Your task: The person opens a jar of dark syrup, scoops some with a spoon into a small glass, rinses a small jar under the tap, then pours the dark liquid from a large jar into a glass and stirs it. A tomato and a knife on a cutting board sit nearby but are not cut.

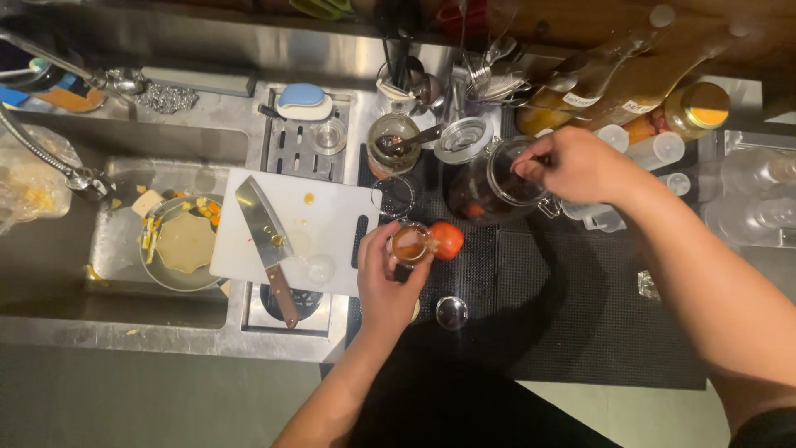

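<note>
My left hand (pixel 383 280) grips a small glass (pixel 409 245) of amber liquid on the black mat (pixel 580 315). A red-orange round fruit (pixel 447 240) sits right against the glass. My right hand (pixel 576 164) is pinched over the mouth of a large open clip-top glass jar (pixel 496 189) with dark liquid and fruit inside; what the fingers hold is hidden. The jar's lid (pixel 463 138) hangs open at its back left.
A white cutting board (pixel 332 216) with a cleaver (pixel 264 236) bridges the steel sink. A metal bowl (pixel 184 242) with scraps lies in the basin. A jar with a spoon (pixel 394 143), utensil holder, bottles (pixel 655 79) and a small round lid (pixel 452 313) surround the mat.
</note>
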